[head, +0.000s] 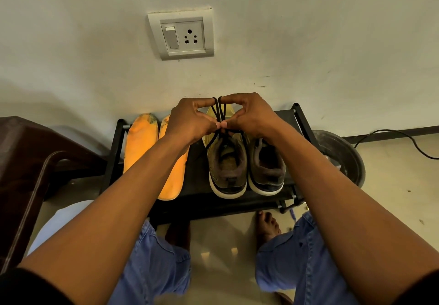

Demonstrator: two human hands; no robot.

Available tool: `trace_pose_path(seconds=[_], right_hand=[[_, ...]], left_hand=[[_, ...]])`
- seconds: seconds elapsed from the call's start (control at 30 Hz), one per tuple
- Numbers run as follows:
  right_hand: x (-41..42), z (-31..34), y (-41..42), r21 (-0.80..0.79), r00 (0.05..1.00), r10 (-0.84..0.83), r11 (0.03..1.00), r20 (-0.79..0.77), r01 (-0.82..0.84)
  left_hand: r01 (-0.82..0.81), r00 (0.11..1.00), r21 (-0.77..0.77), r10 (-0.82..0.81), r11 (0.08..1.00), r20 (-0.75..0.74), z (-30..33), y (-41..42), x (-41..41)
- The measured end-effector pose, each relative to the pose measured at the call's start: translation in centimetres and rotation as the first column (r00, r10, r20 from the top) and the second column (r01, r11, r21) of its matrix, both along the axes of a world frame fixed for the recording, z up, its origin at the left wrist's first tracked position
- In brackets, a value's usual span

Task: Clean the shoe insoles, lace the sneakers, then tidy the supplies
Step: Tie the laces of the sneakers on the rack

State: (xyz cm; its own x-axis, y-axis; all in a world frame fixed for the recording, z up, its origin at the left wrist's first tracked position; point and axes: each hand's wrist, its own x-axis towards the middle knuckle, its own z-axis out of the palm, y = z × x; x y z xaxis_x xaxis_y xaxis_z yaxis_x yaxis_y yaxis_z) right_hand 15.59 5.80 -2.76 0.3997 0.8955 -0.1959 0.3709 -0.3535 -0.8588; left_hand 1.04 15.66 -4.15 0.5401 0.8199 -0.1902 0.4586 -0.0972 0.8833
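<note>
Two olive-brown sneakers with white soles stand side by side on a low black rack (306, 124), heels toward me: the left sneaker (226, 169) and the right sneaker (267, 169). Above the left sneaker, my left hand (190, 120) and my right hand (249, 115) each pinch a loop of its black lace (219, 110), thumbs meeting over the tongue. Two orange insoles (139, 143) lie flat on the rack to the left; my left forearm crosses the second one (173, 181).
A dark brown plastic chair (31, 162) stands at the left. A black round basin (342, 155) sits right of the rack, with a black cable (403, 138) on the floor behind it. A wall socket (181, 35) is above. My bare feet are under the rack's front.
</note>
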Motion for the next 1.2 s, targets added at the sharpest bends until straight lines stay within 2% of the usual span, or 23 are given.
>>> trace_pose_path(seconds=[0.17, 0.3, 0.37, 0.47, 0.7, 0.83, 0.93, 1.03, 1.13, 1.2], right_hand=[[0.1, -0.3, 0.2, -0.051, 0.992, -0.122, 0.991, -0.022, 0.121], [-0.4, 0.2, 0.1, -0.024, 0.987, -0.112, 0.994, -0.113, 0.110], [-0.4, 0.1, 0.2, -0.022, 0.990, -0.096, 0.995, -0.102, 0.094], [-0.1, 0.0, 0.2, -0.033, 0.992, -0.080, 0.996, -0.097, 0.078], [0.5, -0.1, 0.1, -0.095, 0.999, -0.044, 0.995, -0.008, 0.043], [0.3, -0.3, 0.3, -0.074, 0.998, -0.068, 0.995, 0.000, 0.068], [0.1, -0.5, 0.3, -0.024, 0.998, -0.046, 0.999, -0.034, 0.045], [0.0, -0.5, 0.4, 0.008, 1.000, -0.011, 1.000, 0.002, 0.011], [-0.1, -0.6, 0.4, 0.017, 0.999, 0.016, 1.000, 0.049, -0.016], [-0.1, -0.5, 0.5, 0.023, 0.999, 0.009, 1.000, 0.046, -0.010]], left_hand=[[-0.023, 0.999, 0.017, 0.023, 1.000, -0.039, -0.1, 0.0, -0.1], [-0.064, 0.996, 0.019, 0.065, 0.998, -0.068, -0.2, -0.2, -0.2], [-0.035, 0.997, 0.058, 0.039, 0.998, -0.067, -0.1, -0.2, -0.2], [0.034, 0.995, 0.197, -0.015, 0.980, -0.094, 0.4, -0.4, -0.3], [0.237, 0.971, 0.431, -0.192, 0.871, -0.146, 0.9, -1.2, -0.3], [0.281, 0.959, 0.472, -0.230, 0.836, -0.163, 0.9, -1.4, -0.3], [0.227, 0.971, 0.377, -0.177, 0.898, -0.162, 0.6, -0.9, -0.3], [0.119, 0.984, 0.078, -0.107, 0.990, -0.144, 0.9, -0.9, 0.0], [0.002, 0.998, -0.224, -0.018, 0.975, -0.068, 0.8, -1.2, 0.4], [-0.042, 0.999, -0.348, 0.046, 0.937, 0.002, 0.6, -1.4, 0.6]])
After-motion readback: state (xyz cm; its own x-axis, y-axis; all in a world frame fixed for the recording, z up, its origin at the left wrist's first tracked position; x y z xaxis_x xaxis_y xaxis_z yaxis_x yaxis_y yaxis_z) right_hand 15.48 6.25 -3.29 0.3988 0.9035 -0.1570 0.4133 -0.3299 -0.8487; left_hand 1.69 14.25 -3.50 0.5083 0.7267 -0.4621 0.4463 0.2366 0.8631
